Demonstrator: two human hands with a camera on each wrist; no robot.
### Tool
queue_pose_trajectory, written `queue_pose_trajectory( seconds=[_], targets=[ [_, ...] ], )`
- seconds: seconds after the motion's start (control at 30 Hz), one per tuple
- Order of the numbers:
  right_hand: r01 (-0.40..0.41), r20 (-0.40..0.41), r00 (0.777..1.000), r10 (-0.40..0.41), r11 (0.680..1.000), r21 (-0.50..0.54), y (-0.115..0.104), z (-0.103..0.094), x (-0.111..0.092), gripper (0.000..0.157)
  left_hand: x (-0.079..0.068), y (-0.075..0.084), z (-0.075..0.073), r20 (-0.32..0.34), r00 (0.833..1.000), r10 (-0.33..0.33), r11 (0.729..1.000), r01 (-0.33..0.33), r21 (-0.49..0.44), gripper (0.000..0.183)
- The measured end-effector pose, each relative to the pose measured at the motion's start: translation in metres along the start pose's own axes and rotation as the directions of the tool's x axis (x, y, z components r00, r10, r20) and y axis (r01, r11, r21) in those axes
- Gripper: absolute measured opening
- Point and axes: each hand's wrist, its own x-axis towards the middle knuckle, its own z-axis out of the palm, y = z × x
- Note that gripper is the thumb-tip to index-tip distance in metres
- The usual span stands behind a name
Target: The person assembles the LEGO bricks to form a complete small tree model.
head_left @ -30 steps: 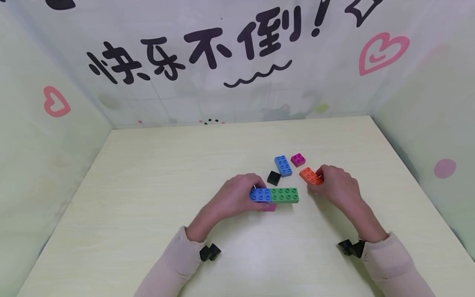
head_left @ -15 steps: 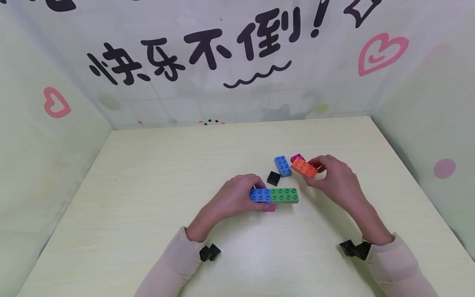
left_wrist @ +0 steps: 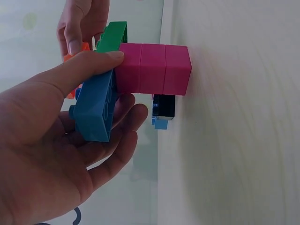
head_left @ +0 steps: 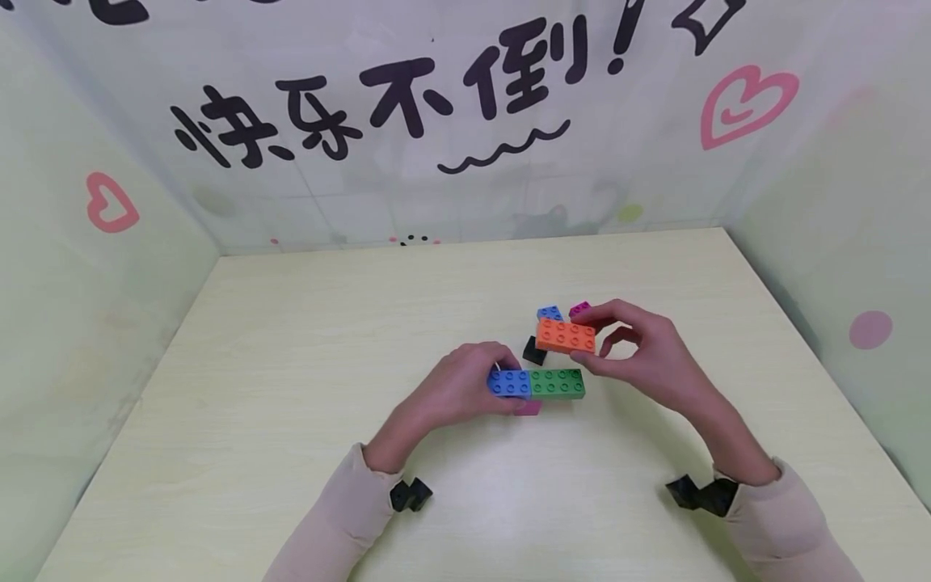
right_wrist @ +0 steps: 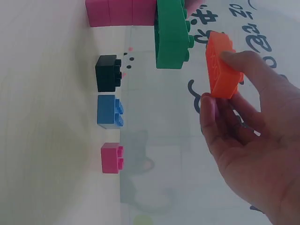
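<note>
Three stacked pink bricks (left_wrist: pixel 153 70) form an upright column on the table, carrying a blue brick (head_left: pixel 511 383) and a green brick (head_left: pixel 557 384) side by side on top. My left hand (head_left: pixel 465 383) grips the blue brick, its thumb reaching the top of the column. Between thumb and fingers, my right hand (head_left: pixel 643 346) pinches an orange brick (head_left: pixel 566 336) with two rows of studs. That orange brick hangs in the air just beyond and above the green one, apart from it, as the right wrist view shows.
Behind the build, a small black brick (head_left: pixel 534 351), a second blue brick (head_left: pixel 549 313) and a small pink brick (head_left: pixel 579 309) lie on the pale table (head_left: pixel 305 364). The orange brick partly covers them in the head view. Printed walls (head_left: pixel 407 194) enclose the table.
My right hand has lifted the orange brick off the table and carried it left, turning it roughly parallel to the blue and green bricks. The left hand keeps its place.
</note>
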Motion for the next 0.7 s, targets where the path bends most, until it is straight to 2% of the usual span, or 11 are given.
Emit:
queue_pose_trajectory(
  seconds=[0.2, 0.33, 0.43, 0.7],
  targets=[
    [0.057, 0.069, 0.995, -0.068, 0.986, 0.156, -0.028, 0.003, 0.000, 0.044, 0.002, -0.003, 0.001, 0.009, 1.000, -0.004, 1.000, 0.004, -0.024, 0.049],
    [0.061, 0.116, 0.989, -0.088, 0.974, 0.220, -0.029, 0.009, -0.001, 0.042, 0.002, -0.003, 0.001, 0.003, 1.000, 0.011, 1.000, -0.011, -0.028, 0.052],
    [0.070, 0.141, 0.984, -0.104, 0.971, 0.226, -0.030, 0.014, -0.001, 0.040, 0.002, -0.004, 0.001, -0.003, 1.000, 0.028, 0.999, -0.028, -0.029, 0.050],
    [0.074, 0.184, 0.977, -0.104, 0.984, 0.162, -0.031, 0.026, -0.001, 0.039, 0.002, -0.003, 0.000, -0.013, 0.998, 0.055, 0.997, -0.056, -0.061, 0.041]
  ],
)
